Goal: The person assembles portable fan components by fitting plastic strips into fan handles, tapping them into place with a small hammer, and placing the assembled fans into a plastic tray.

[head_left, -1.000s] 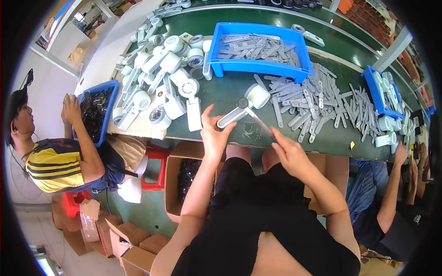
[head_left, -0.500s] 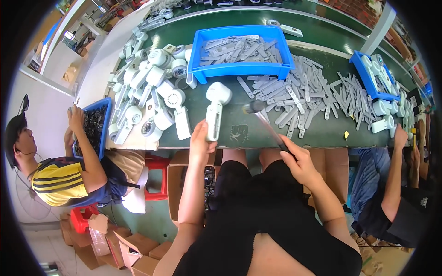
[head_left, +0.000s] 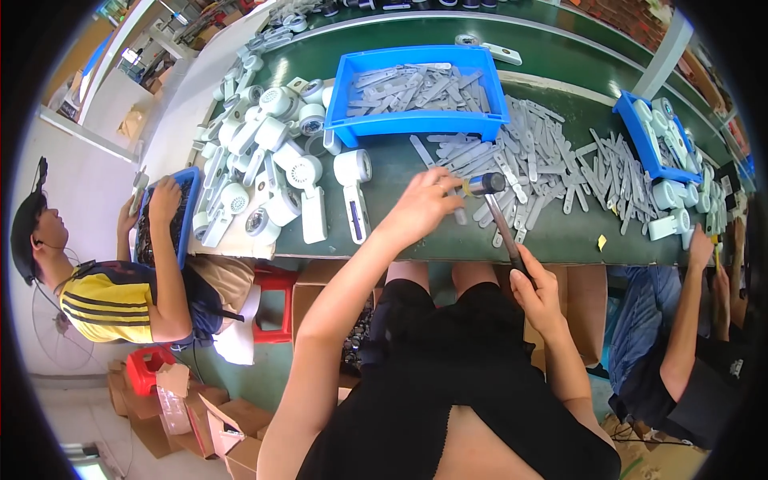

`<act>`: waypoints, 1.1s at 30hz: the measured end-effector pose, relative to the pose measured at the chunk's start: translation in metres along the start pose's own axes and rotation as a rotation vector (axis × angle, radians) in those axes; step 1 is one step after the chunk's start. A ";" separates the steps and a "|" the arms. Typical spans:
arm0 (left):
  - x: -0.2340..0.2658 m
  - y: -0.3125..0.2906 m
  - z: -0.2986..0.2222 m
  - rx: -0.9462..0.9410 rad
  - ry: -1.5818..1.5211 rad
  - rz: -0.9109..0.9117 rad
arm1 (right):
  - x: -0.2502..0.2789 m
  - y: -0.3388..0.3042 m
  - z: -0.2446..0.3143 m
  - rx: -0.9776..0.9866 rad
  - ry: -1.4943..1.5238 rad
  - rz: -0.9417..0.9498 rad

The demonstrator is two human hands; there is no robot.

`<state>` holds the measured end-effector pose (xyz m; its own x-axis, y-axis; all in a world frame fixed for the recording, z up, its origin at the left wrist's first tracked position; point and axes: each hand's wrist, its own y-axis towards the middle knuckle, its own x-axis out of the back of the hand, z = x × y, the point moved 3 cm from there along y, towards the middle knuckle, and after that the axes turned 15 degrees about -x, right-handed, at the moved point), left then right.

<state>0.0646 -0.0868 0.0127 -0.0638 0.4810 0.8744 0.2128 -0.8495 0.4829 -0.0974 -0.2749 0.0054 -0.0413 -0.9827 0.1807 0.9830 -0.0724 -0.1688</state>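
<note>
- Right hand (head_left: 538,298): wrapped around the lower grip of a hammer (head_left: 502,223); slim straight handle, dark at the grip, tilted up and leftward.
- Hammer head: short, dark, blunt cylinder, smooth-faced, just beside the left fingertips.
- Left hand (head_left: 426,210): palm down over the worktop (head_left: 464,244), fingers bent; a grey strip (head_left: 460,216) shows beneath them. Cannot tell whether the fingers are clamped on it.
- Worktop: smooth, dark green, slightly glossy.
- Loose strips (head_left: 528,160): flat, narrow, round-ended, matt grey, heaped crosswise right of the left hand.
- Blue tray (head_left: 416,128): plastic, rectangular, straight-walled, behind the hands; more such strips inside.
- Near the left forearm, a single white fan (head_left: 354,192) lies flat: drum-shaped head, flat handle with a dark slot.
- Farther left, piled fans (head_left: 272,136): pale plastic, some faces grilled.
- Yellow scrap (head_left: 602,242) near the worktop's front edge.
</note>
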 end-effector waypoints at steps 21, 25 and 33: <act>0.058 -0.098 -0.013 0.643 0.054 -0.189 | -0.021 0.014 0.000 0.156 -0.051 0.131; 0.065 -0.082 -0.023 0.556 0.049 -0.057 | -0.023 0.009 0.004 0.092 -0.065 0.141; 0.056 -0.068 -0.026 0.669 0.207 -0.136 | -0.022 0.002 0.009 0.068 -0.090 0.140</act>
<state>0.0208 -0.0073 0.0302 -0.3018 0.4663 0.8316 0.7381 -0.4378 0.5134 -0.0930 -0.2520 0.0094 0.1104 -0.9628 0.2464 0.9880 0.0794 -0.1326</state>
